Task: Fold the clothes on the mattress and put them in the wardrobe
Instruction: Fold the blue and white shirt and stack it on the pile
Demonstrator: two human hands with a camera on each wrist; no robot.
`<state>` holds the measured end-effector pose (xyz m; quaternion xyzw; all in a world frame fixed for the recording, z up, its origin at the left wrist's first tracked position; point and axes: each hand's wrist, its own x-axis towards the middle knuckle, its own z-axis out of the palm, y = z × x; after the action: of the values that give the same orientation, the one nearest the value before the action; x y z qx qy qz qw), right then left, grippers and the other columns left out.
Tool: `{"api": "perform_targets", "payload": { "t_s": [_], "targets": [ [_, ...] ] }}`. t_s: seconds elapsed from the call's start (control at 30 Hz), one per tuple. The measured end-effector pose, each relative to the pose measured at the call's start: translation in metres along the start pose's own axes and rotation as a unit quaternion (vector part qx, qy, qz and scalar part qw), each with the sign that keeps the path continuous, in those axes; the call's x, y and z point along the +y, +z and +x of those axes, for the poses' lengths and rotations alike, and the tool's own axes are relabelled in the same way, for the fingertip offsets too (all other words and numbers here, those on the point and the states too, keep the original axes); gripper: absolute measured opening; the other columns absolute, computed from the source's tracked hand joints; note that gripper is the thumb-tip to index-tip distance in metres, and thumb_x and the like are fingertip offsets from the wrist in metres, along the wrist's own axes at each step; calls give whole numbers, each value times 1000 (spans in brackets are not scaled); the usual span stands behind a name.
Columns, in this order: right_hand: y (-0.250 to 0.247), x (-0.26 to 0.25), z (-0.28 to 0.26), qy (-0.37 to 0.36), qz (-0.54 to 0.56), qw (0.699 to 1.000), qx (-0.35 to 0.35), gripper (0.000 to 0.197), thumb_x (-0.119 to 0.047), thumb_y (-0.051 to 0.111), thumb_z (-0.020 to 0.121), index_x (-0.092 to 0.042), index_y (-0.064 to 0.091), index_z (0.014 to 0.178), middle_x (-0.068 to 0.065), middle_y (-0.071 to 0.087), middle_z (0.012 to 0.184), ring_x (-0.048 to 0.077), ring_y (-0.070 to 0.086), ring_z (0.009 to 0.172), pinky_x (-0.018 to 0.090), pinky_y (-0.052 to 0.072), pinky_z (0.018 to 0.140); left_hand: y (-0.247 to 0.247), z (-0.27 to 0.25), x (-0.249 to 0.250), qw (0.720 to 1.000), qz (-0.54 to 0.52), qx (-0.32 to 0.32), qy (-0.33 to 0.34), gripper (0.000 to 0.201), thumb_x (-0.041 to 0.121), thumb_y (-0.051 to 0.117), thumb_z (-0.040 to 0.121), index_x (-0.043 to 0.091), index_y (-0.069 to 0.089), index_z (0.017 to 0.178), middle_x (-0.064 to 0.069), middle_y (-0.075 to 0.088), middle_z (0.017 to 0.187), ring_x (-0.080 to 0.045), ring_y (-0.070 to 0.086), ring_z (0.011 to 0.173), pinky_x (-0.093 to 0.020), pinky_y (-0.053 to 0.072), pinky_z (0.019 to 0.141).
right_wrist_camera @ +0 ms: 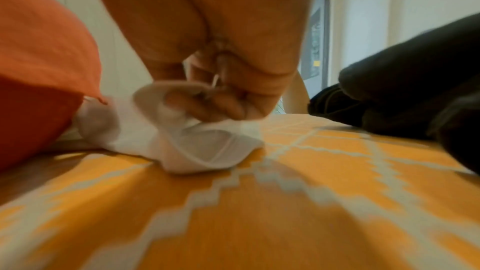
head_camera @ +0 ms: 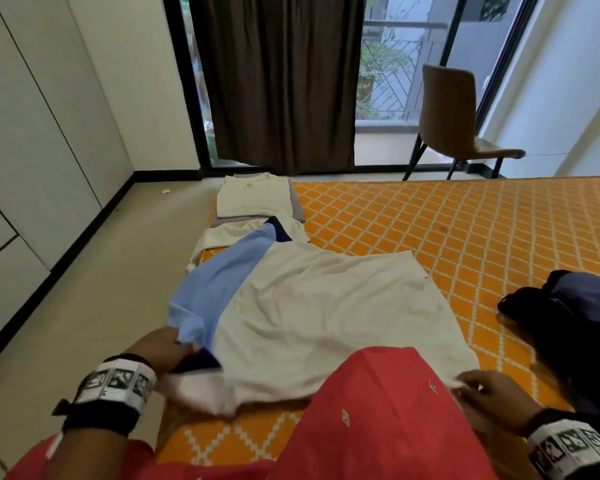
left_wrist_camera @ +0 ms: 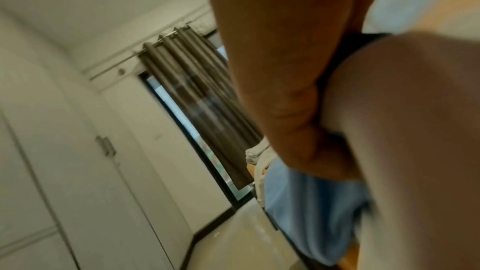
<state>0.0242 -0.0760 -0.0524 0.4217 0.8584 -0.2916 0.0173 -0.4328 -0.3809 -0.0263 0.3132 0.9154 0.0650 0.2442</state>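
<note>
The white shirt with a light-blue panel and navy trim (head_camera: 312, 306) lies spread flat on the orange diamond-patterned mattress (head_camera: 465, 230), the left hand (head_camera: 163, 348) gripping its blue sleeve and the right hand (head_camera: 489, 393) pinching its white corner, so this fold is only starting. Beyond the left grip sits a small stack of folded cream and grey garments (head_camera: 253, 199); to the right of the right grip a dark crumpled pile of clothes (head_camera: 568, 306) waits, and by my judgement nothing has yet reached the white panelled wardrobe (head_camera: 32, 133).

Mattress (head_camera: 465, 230), orange with white lattice print, carried a spread white-and-blue shirt (head_camera: 319, 306) near the front edge, folded pile (head_camera: 253, 199) at far left corner, dark clothes (head_camera: 568, 306) at the right.
</note>
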Motion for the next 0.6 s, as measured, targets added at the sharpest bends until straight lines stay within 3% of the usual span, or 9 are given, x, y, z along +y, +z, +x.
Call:
{"api": "perform_targets", "payload": {
  "t_s": [0.07, 0.13, 0.2, 0.27, 0.33, 0.37, 0.43, 0.5, 0.6],
  "targets": [
    [-7, -11, 20, 37, -46, 995, 85, 12, -19, 64, 92, -30, 67, 88, 10, 70, 107, 30, 63, 101, 31, 42, 78, -17, 11, -4, 978, -184, 88, 33, 59, 59, 46, 94, 13, 56, 129, -4, 59, 126, -28, 54, 121, -33, 42, 91],
    [-26, -30, 48, 77, 21, 986, 146, 12, -14, 56, 96, -15, 66, 103, 18, 69, 101, 35, 65, 96, 35, 45, 77, -31, 26, 3, 953, -266, 129, 62, 79, 76, 36, 86, 7, 59, 115, -8, 66, 105, -31, 61, 99, -34, 46, 78],
    [-51, -43, 86, 106, 92, 981, 137, 9, -15, 46, 100, -17, 55, 100, 21, 67, 92, 36, 66, 82, 39, 52, 73, -50, 38, 21, 957, -251, 134, 58, 71, 63, 36, 96, 0, 61, 115, -20, 65, 108, -33, 59, 95, -35, 43, 77],
    [-80, -65, 128, 84, 164, 973, 138, 21, -7, 38, 101, -22, 49, 91, 19, 62, 105, 31, 67, 82, 44, 58, 76, -82, 46, 45, 956, -263, 124, 33, 42, 32, 40, 104, 1, 65, 116, -22, 60, 124, -34, 56, 107, -30, 36, 79],
    [-119, -110, 152, 67, 209, 962, 161, 22, 0, 36, 100, -14, 52, 98, 17, 57, 109, 22, 68, 80, 34, 61, 70, -128, 50, 66, 944, -292, 151, 26, 28, 22, 49, 100, 6, 68, 113, -16, 60, 129, -31, 54, 115, -28, 38, 87],
    [-141, -132, 163, 54, 227, 956, 176, 21, 0, 37, 100, -7, 54, 110, 19, 56, 114, 25, 67, 89, 33, 60, 75, -155, 54, 73, 927, -341, 153, 39, 25, 23, 58, 95, 7, 68, 112, -16, 61, 128, -30, 56, 115, -28, 41, 93],
    [-188, -167, 186, 0, 179, 956, 234, 32, -6, 43, 98, 0, 51, 129, 27, 53, 127, 36, 58, 114, 42, 50, 96, -214, 45, 83, 854, -472, 170, 137, 45, 34, 81, 75, 5, 66, 106, -16, 66, 112, -26, 64, 102, -33, 50, 93],
    [-228, -190, 192, -77, 159, 905, 387, 31, -20, 46, 95, -3, 58, 118, 25, 59, 118, 37, 57, 109, 45, 45, 96, -260, 27, 95, 803, -489, 225, 256, 68, 35, 88, 66, 0, 58, 115, -11, 63, 107, -18, 63, 94, -34, 54, 88],
    [-268, -213, 163, -170, 215, 759, 591, 31, -17, 42, 95, -2, 57, 117, 25, 64, 106, 37, 55, 96, 39, 41, 78, -291, 1, 105, 773, -433, 342, 315, 57, 22, 67, 92, 25, 35, 140, -1, 53, 134, -15, 55, 119, -38, 47, 100]
  ]
}}
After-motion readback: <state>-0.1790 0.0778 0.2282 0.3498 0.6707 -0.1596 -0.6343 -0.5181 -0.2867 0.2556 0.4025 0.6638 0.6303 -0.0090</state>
